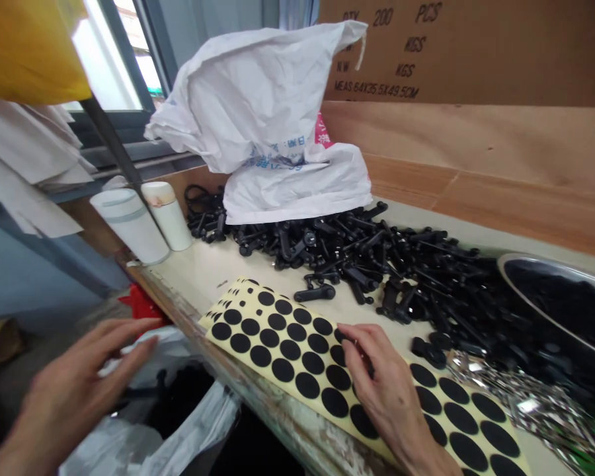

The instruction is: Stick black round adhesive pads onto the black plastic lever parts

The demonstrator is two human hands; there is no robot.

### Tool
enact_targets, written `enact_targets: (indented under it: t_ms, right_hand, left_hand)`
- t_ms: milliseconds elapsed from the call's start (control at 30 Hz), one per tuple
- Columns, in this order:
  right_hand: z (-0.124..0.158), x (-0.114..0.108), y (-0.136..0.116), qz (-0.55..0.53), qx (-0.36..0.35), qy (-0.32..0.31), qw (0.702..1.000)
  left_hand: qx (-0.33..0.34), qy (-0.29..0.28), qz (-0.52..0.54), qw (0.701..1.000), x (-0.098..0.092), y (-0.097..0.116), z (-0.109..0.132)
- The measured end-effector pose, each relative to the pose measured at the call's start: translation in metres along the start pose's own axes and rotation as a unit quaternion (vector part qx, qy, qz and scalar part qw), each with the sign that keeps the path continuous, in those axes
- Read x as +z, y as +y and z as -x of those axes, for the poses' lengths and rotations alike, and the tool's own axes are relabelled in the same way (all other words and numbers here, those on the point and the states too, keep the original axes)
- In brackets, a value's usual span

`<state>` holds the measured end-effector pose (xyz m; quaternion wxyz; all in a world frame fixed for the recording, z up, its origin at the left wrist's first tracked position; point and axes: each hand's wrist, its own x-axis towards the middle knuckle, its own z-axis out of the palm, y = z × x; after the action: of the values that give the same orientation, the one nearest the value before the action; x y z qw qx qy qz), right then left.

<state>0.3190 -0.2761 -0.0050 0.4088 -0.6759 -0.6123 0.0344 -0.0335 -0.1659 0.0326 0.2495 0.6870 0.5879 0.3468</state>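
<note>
A pale yellow sheet [297, 344] with rows of black round stickers lies along the table's front edge. My right hand [391, 396] rests over it, fingers curled, with thumb and index fingertip closed at a black round sticker [340, 335] by the sheet's far edge. Whether that sticker has lifted from its backing is hard to see. At the left, my left hand [79, 383] is open and holds nothing, its fingers stretched out over a white plastic bag [193, 423]. Black parts [173, 396] lie inside this bag, below the table edge.
A heap of black plastic clips [337, 244] spreads behind the sheet, partly under a white sack [258, 99]. Shiny metal clips [530, 400] and a metal basin [510, 271] of black pieces are on the right. White bottles [133, 228] stand at the table's left end.
</note>
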Motion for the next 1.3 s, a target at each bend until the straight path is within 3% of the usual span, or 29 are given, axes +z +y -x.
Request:
enact_targets:
  t_ms: [100, 200, 267, 433, 633, 733, 833, 1167, 1300]
  right_hand:
    - [-0.023, 0.036, -0.018, -0.012, -0.006, -0.087, 0.996]
    - [-0.04, 0.072, -0.035, -0.004, -0.024, -0.109, 0.994]
    - [-0.043, 0.09, -0.041, 0.009, -0.044, -0.115, 0.992]
    - [-0.037, 0.116, -0.048, 0.021, -0.053, -0.127, 0.99]
    - [-0.034, 0.122, -0.055, -0.011, 0.004, -0.146, 0.989]
    - [-0.03, 0.122, -0.053, -0.072, 0.028, -0.115, 0.99]
    - [-0.025, 0.123, -0.052, -0.067, 0.02, -0.092, 0.993]
    - [-0.035, 0.119, -0.065, -0.047, 0.063, -0.169, 0.982]
    - [-0.039, 0.11, -0.065, -0.093, 0.076, -0.217, 0.969]
  left_hand:
    - [0.208, -0.062, -0.095, 0.971, 0.052, 0.003, -0.005]
    - [0.294, -0.087, -0.181, 0.934, 0.099, 0.005, -0.014]
    - [0.32, -0.106, -0.2, 0.92, 0.109, 0.003, -0.016]
    - [0.353, -0.135, -0.206, 0.903, 0.096, -0.006, -0.012]
    - [0.341, -0.132, -0.237, 0.9, 0.1, -0.006, -0.011]
    - [0.342, -0.135, -0.25, 0.896, 0.101, -0.007, -0.01]
    - [0.348, -0.144, -0.253, 0.891, 0.098, -0.007, -0.009]
    - [0.359, -0.169, -0.248, 0.884, 0.091, -0.001, -0.011]
    - [0.347, -0.173, -0.219, 0.895, 0.087, -0.002, -0.01]
